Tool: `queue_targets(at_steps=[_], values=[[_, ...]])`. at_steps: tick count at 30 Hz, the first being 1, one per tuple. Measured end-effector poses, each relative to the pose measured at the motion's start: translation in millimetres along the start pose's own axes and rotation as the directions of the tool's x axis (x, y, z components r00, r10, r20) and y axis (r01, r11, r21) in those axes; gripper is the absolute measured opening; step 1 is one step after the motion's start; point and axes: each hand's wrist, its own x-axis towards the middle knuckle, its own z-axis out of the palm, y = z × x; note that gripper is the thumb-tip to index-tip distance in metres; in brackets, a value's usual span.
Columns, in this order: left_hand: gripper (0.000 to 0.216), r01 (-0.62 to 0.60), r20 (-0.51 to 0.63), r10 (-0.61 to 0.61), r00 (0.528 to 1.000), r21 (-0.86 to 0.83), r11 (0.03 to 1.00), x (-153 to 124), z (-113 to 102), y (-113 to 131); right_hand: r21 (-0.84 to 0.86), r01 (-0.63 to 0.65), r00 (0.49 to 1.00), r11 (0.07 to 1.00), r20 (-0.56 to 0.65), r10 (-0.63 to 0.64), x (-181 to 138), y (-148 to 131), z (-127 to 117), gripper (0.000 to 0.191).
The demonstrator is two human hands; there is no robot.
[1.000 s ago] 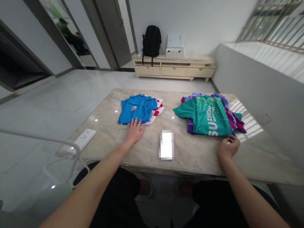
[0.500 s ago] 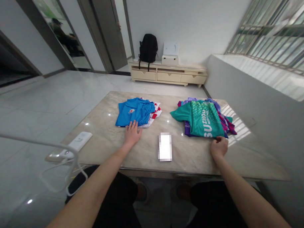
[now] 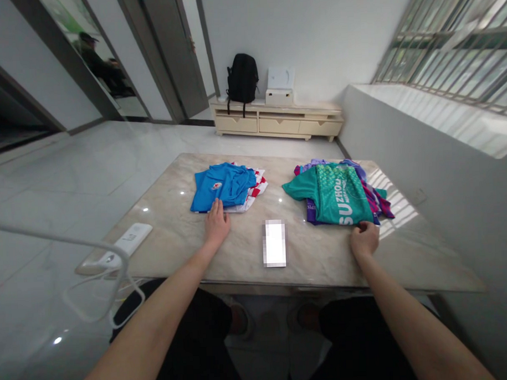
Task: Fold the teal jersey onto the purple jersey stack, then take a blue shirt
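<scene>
My left hand (image 3: 216,223) lies flat and open on the marble table (image 3: 186,175), fingertips touching the near edge of a folded blue shirt (image 3: 220,185) that rests on a red-and-white checked garment (image 3: 258,185). My right hand (image 3: 364,237) is curled at the near hem of a teal shirt (image 3: 337,193) with white lettering, fingers pinched on its edge. The teal shirt tops a pile of purple and pink clothes (image 3: 374,198). A blurred white rectangle (image 3: 275,243) lies between my hands.
A white power strip (image 3: 130,238) with a cable sits at the table's left corner. A low cream cabinet (image 3: 278,121) at the far wall carries a black backpack (image 3: 242,78) and a white box (image 3: 280,89). A person shows in the left mirror (image 3: 95,60).
My right hand has moved forward and left from the bare tabletop to the teal shirt's hem. My left hand stays at the blue shirt with its fingers drawn closer together. The view shifted slightly.
</scene>
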Motion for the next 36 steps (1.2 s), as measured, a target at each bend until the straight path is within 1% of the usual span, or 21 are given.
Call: queue_targets(at_steps=[4,7,9,11,13,14,16,20,23,25,29,31,34,36], values=[[0.065,0.020,-0.026,-0.021,0.999,-0.025,0.999,0,-6,1,0.002,-0.006,1.000,1.000,0.003,0.006,0,-2,-1,0.025],[0.068,0.129,-0.093,-0.132,0.987,-0.035,0.991,0,-10,-3,0.011,-0.013,1.000,1.000,0.005,0.013,-1,-3,-2,0.026],[0.070,0.240,-0.150,-0.244,0.958,-0.044,0.970,1,-11,-10,0.016,-0.020,1.000,1.000,0.001,0.020,0,-3,-2,0.026],[0.072,0.343,-0.199,-0.347,0.917,-0.056,0.938,1,-11,-16,0.020,-0.029,1.000,0.999,-0.004,0.029,0,-2,-1,0.025],[0.075,0.409,-0.232,-0.412,0.881,-0.064,0.910,2,-11,-20,0.025,-0.036,0.999,0.999,-0.008,0.036,0,-2,0,0.025],[0.076,0.426,-0.242,-0.428,0.871,-0.063,0.903,2,-10,-21,0.028,-0.038,0.999,0.999,-0.009,0.038,0,-2,0,0.025],[0.079,0.424,-0.250,-0.421,0.872,-0.048,0.905,1,-10,-18,0.033,-0.040,0.999,0.999,-0.010,0.041,0,-2,1,0.024],[0.078,0.319,-0.218,-0.307,0.927,0.022,0.948,-1,-12,-6,0.042,-0.037,0.999,0.998,-0.009,0.037,0,-3,0,0.024],[0.068,0.250,-0.168,-0.236,0.957,0.067,0.966,-1,-14,1,0.042,-0.036,0.999,0.998,-0.006,0.036,0,-3,-1,0.024],[0.059,0.250,-0.151,-0.235,0.960,0.087,0.964,-2,-15,4,0.040,-0.035,0.999,0.999,-0.004,0.035,0,-3,-1,0.024],[0.050,0.309,-0.159,-0.289,0.944,0.118,0.944,-1,-18,6,0.039,-0.039,0.999,0.998,-0.001,0.039,0,-3,0,0.024],[0.044,0.319,-0.156,-0.299,0.942,0.131,0.939,0,-21,7,0.043,-0.044,0.999,0.998,0.001,0.044,0,-3,0,0.024],[0.036,0.277,-0.132,-0.260,0.957,0.142,0.950,2,-27,12,0.055,-0.054,0.999,0.997,0.004,0.054,0,-3,-1,0.024],[0.032,0.201,-0.099,-0.188,0.977,0.142,0.969,-1,-33,20,0.066,-0.061,0.998,0.996,0.004,0.061,-1,-4,-2,0.025]])
